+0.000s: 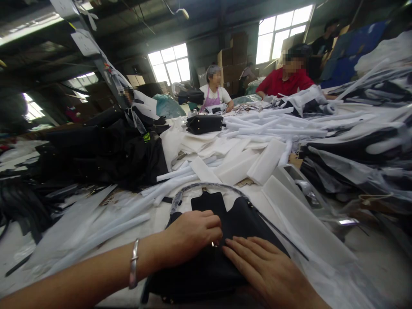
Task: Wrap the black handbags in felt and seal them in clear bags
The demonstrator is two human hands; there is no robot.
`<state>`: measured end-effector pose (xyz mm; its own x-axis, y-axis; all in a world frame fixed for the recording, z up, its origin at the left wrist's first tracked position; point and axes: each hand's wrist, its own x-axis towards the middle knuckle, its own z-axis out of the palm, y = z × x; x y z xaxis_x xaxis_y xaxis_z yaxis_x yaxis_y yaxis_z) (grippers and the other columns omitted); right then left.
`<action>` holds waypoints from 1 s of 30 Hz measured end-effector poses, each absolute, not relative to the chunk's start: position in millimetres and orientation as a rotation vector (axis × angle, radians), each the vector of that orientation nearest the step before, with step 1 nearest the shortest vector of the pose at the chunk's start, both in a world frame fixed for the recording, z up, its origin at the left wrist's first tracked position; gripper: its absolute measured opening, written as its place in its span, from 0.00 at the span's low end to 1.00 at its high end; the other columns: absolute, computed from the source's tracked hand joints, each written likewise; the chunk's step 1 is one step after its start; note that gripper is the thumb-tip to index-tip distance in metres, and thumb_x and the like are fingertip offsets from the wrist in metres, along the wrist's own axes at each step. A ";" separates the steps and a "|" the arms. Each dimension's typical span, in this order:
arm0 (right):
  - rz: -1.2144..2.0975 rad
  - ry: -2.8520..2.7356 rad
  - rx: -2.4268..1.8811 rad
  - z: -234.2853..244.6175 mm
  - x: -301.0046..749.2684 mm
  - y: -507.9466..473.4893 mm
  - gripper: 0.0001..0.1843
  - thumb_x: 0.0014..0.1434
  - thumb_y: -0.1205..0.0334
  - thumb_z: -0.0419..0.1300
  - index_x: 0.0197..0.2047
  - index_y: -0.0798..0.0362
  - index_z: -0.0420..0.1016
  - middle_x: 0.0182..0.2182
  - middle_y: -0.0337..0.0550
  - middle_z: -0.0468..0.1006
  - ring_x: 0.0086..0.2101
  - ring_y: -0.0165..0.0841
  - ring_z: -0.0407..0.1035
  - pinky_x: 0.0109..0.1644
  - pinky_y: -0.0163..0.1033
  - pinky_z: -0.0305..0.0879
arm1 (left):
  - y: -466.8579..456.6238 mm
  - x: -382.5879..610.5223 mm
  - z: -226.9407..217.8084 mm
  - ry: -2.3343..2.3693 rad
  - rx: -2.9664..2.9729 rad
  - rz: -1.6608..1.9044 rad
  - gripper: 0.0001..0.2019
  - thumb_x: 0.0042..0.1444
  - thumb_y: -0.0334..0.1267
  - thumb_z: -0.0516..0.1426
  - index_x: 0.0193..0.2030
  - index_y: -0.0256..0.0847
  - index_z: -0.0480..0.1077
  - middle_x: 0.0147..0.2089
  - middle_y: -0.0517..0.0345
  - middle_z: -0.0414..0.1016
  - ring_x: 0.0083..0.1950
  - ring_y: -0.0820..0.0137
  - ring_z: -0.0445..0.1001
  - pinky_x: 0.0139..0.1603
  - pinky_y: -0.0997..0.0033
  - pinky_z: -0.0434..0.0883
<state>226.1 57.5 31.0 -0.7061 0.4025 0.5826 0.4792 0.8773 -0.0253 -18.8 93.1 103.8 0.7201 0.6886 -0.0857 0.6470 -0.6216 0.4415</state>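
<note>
Around the handbag (199, 274), a heap of goods (106, 148) lies at ten o'clock, padding sheets (268, 161) at twelve, another bag (205, 124) beyond those, and a wrapped stack (347, 151) at two.

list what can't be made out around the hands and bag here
All in the head view:
- metal fitting: small, partly covered by the left hand
- left hand's grip: hidden by its own curled fingers
- bag: lower right covered by the right hand
- right arm: cut off by the bottom edge
</note>
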 end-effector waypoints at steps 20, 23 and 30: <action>-0.325 -2.622 -0.539 48.6 233.2 62.0 0.23 0.72 0.57 0.48 0.65 0.54 0.68 0.60 0.40 0.75 0.52 0.36 0.75 0.52 0.44 0.72 | -157.0 -205.2 -25.4 2.343 0.970 0.613 0.32 0.45 0.73 0.57 0.24 0.41 0.75 0.24 0.53 0.77 0.31 0.54 0.80 0.36 0.61 0.76; -0.327 -2.668 -0.547 43.5 237.5 65.9 0.28 0.68 0.52 0.53 0.68 0.51 0.64 0.62 0.40 0.72 0.53 0.39 0.75 0.51 0.46 0.75 | -200.2 -202.6 -61.5 2.397 1.117 0.294 0.24 0.50 0.64 0.56 0.27 0.45 0.78 0.31 0.51 0.82 0.39 0.48 0.82 0.43 0.52 0.77; -0.209 -2.716 -0.619 37.6 242.4 70.2 0.35 0.64 0.48 0.58 0.71 0.46 0.58 0.64 0.40 0.69 0.55 0.46 0.73 0.53 0.50 0.76 | -205.0 -197.2 -45.4 2.546 1.218 0.218 0.18 0.65 0.46 0.47 0.31 0.49 0.76 0.28 0.60 0.80 0.32 0.59 0.82 0.31 0.67 0.73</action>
